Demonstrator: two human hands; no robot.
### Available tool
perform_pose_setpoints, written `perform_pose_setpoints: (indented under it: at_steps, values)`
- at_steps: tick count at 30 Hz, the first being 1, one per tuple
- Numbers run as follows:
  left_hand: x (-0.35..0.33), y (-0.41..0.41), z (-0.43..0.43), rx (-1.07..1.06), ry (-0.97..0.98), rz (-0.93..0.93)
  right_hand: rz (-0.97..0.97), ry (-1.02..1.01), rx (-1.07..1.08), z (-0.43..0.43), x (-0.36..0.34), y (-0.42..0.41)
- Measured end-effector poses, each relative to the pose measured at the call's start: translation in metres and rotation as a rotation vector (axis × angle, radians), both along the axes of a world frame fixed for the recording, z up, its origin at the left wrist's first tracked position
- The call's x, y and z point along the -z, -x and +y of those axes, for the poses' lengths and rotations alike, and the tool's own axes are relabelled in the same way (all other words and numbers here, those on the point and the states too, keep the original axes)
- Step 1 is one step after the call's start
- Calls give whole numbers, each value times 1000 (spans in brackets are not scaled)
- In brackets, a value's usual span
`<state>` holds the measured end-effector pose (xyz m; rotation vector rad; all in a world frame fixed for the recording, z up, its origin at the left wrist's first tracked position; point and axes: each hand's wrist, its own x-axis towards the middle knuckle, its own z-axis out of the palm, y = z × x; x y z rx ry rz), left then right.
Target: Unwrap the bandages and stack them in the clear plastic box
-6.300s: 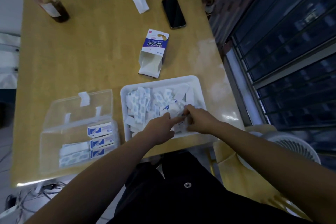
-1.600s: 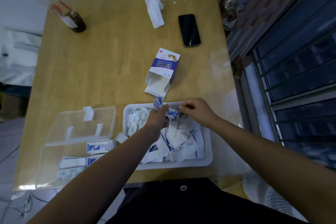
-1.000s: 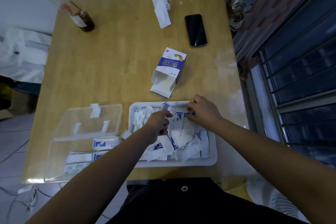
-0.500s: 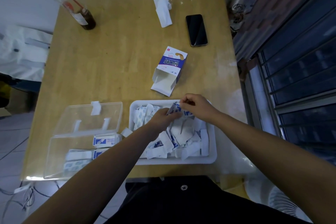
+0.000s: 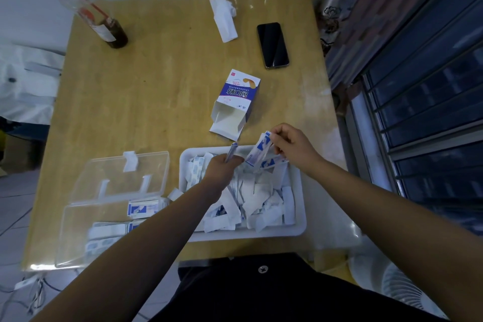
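Over the far edge of the white tray [image 5: 300,222], both hands work on one wrapped bandage. My right hand [image 5: 290,146] pinches the white-and-blue wrapper [image 5: 257,150], which is peeled open and lifted. My left hand [image 5: 222,167] pinches the bandage strip [image 5: 230,153] that stands up between its fingers. The tray is full of loose wrappers and bandages [image 5: 251,196]. To its left stands the clear plastic box [image 5: 78,219] with its lid [image 5: 122,175] open flat; several bandages [image 5: 142,208] lie stacked inside, partly hidden by my left forearm.
An opened bandage carton [image 5: 235,104] lies just beyond the tray. Farther back sit a black phone [image 5: 272,44], a crumpled white paper [image 5: 224,17] and a cup with a red straw [image 5: 104,23]. A window grille runs along the right. A fan [image 5: 407,293] stands below the table edge.
The wrapper has come open: my right hand has pulled it up and to the right, while my left hand has drawn the strip away to the left.
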<state>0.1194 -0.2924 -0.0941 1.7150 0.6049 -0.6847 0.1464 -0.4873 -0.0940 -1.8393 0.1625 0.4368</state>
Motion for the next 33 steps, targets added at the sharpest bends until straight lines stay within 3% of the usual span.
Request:
perform_pose_setpoints:
  at_steps: [3,7,14,18,22,33]
  values:
    - [-7,-4,-2,-92,90,48,72,-12,-31,-4,-2,4]
    - [-18,-2,-7,36,291,149,104,-50,-57,4,-2,10]
    - [-10,9,-6,28,221,66,122,-119,-58,16,-3,14]
    - [-12,10,-2,-117,261,93,131,-143,-55,16,-5,16]
    - [-16,10,5,-199,373,191,177,-221,-58,18,-6,16]
    - [-26,15,11,-85,556,383,270,-323,-134,35,-15,17]
